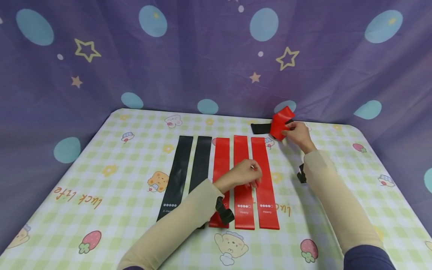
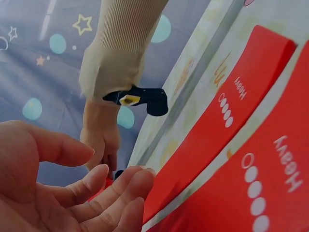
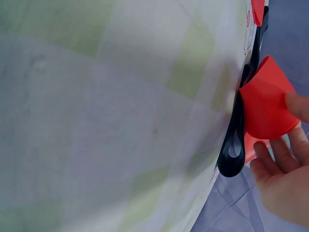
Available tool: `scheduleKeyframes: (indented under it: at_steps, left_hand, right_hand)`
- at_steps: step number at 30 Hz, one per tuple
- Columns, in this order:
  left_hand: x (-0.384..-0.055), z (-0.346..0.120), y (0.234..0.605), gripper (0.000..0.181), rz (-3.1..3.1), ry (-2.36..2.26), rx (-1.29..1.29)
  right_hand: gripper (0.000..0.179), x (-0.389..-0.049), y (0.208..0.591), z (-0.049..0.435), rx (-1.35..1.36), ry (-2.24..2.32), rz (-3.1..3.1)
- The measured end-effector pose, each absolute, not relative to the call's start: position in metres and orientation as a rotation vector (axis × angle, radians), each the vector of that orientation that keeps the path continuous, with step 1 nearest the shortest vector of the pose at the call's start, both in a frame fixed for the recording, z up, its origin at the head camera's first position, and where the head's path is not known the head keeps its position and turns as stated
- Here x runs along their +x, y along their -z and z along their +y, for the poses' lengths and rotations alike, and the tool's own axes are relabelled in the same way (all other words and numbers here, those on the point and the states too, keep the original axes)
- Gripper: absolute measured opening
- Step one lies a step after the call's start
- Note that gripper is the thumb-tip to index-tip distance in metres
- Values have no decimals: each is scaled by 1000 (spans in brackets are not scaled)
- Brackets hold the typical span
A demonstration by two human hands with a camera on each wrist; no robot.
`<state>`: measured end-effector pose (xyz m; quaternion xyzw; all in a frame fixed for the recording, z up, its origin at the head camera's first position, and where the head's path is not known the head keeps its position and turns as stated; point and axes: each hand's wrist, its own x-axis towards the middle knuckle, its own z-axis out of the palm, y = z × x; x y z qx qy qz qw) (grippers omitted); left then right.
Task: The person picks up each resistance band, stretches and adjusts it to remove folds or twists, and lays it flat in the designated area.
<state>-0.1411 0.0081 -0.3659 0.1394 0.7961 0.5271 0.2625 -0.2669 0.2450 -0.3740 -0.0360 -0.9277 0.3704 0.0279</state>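
At the back right of the table, my right hand pinches a folded red resistance band between thumb and fingers. Beneath it lies a folded black resistance band, whose rounded loop end shows in the right wrist view. My left hand hovers over the flat red bands with fingers loosely bent and nothing in them. Three red bands marked "Heavy", with one at the right, lie side by side. Two flat black bands, the outer one at the far left, lie beside them; my left forearm covers part of these.
A checked tablecloth with cartoon prints covers the table. Behind its back edge hangs a purple curtain with stars and blue dots. Each wrist wears a black strap, the left one close above the red bands.
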Motion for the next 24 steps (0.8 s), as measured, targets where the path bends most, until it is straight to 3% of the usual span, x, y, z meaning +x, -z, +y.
scheduleKeyframes:
  at_steps: [16, 24]
  left_hand:
    - [-165, 17, 370, 9, 2146, -1516, 315]
    - [-180, 30, 369, 21, 2153, -1645, 263]
  right_hand:
    - [31, -258, 367, 235, -193, -1554, -2543]
    - [15, -255, 359, 225, -207, -1737, -2342]
